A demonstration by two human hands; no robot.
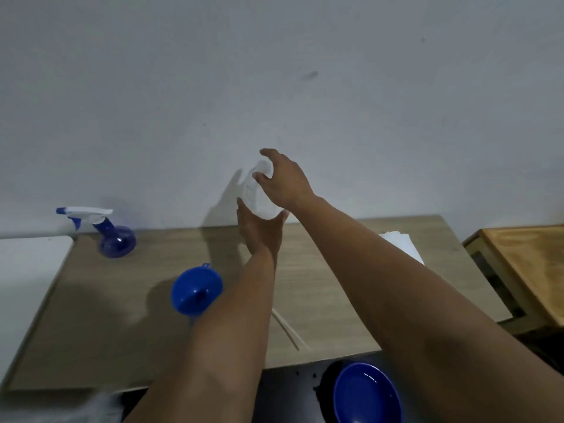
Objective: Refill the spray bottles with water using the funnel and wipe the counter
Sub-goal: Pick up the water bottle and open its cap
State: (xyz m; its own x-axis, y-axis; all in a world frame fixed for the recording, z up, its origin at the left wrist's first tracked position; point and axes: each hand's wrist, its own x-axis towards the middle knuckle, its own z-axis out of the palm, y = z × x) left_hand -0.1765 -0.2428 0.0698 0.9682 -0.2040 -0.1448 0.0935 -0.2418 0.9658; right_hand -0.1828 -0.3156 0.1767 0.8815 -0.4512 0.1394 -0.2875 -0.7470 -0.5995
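Observation:
A clear plastic bottle (258, 193) without a spray head stands near the back edge of the wooden counter (122, 315). My left hand (259, 230) cups its base from below and in front. My right hand (282, 181) curls over its top and neck, fingers around the opening. A blue spray bottle (114, 239) with a white and blue trigger head stands at the back left. A blue funnel (195, 290) lies on the counter, partly hidden by my left forearm. A thin white dip tube (287, 329) lies between my arms.
A blue bowl (366, 395) holding water sits below the counter's front edge at the lower right. White folded cloth or paper (403, 244) lies behind my right arm. A wooden stool or side table (525, 270) stands to the right. A white surface (27, 264) adjoins the counter's left.

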